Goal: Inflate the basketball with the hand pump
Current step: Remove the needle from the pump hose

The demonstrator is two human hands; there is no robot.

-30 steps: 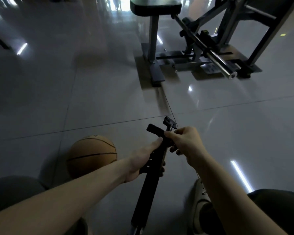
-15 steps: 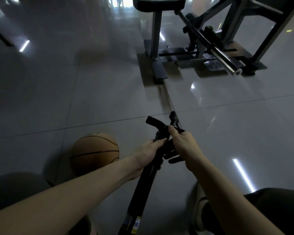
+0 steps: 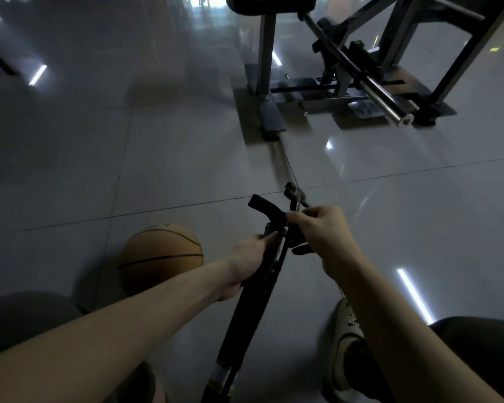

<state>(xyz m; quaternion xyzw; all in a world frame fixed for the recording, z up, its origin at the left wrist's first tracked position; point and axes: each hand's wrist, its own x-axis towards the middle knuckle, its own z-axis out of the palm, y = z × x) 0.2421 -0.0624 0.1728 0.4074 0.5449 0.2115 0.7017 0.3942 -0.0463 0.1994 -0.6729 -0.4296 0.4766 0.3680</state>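
Grey tiled floor; orange rubber basketball lies left of the left hand. Left and right hand grip the long black pump.

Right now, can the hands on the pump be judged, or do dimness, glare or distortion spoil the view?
Head view: dim, so the black pump is nearly a silhouette; light streaks glare on the glossy floor; tile lines bend with wide-angle distortion; left hand and right hand are sharp enough, both holding it.
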